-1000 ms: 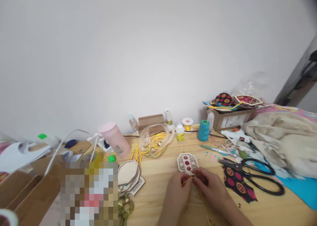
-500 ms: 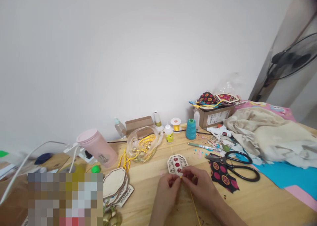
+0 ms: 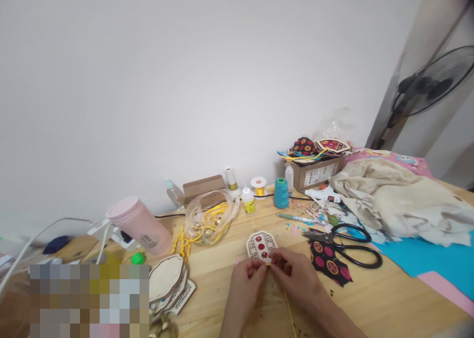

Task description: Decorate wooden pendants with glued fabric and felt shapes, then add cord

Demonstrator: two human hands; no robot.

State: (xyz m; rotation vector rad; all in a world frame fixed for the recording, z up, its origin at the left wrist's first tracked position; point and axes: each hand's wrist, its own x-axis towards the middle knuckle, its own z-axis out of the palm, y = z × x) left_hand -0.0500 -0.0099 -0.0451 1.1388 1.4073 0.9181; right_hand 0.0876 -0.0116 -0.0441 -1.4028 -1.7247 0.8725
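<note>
A pale wooden fretwork piece [image 3: 261,245] with red flower shapes lies on the table in front of my hands. My left hand [image 3: 247,284] is closed at its lower edge, thumb and fingers pinching the yellow cord. Right beside it, my right hand [image 3: 296,274] pinches the same cord, its fingertips nearly touching those of the left. From between the hands the yellow cord [image 3: 290,314] trails down toward me. The knot or loop at the fingertips is too small to make out.
Black-handled scissors [image 3: 357,246] rest partly on patterned fabric [image 3: 329,261] at the right. Stacked wooden plaques [image 3: 166,277] lie at the left, near a pink cup [image 3: 142,225]. Farther back stand a glue bottle [image 3: 248,201], a teal thread cone [image 3: 281,193] and a cardboard box [image 3: 314,175].
The whole view has shifted slightly, so things appear a little farther left. Both hands stay pinched together at the cord, with only small finger movement.
</note>
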